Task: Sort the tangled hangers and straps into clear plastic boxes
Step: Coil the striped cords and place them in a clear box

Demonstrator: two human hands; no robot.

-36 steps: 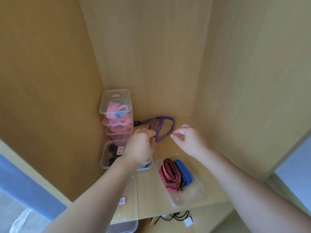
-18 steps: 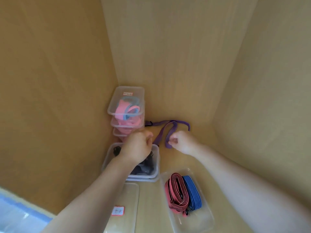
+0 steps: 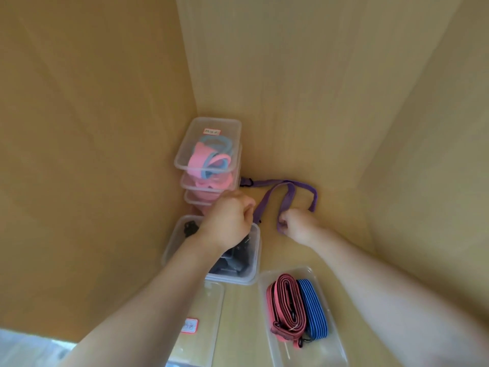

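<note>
A purple strap with a black buckle lies looped on the wooden shelf floor at the back. My left hand pinches one run of it above an open clear box holding black items. My right hand grips a folded end of the same strap to the right. A stack of lidded clear boxes with pink and blue straps stands in the back left corner. Nearer to me, an open clear box holds a rolled red strap and a rolled blue strap.
A clear lid with a red-edged label lies at the front left. Wooden cabinet walls close in on the left, back and right. Bare shelf floor shows to the right of my right hand.
The view has moved closer to the shelf. My hands have drawn the purple strap's loops longer, and my right hand now holds a folded end nearer to me.
</note>
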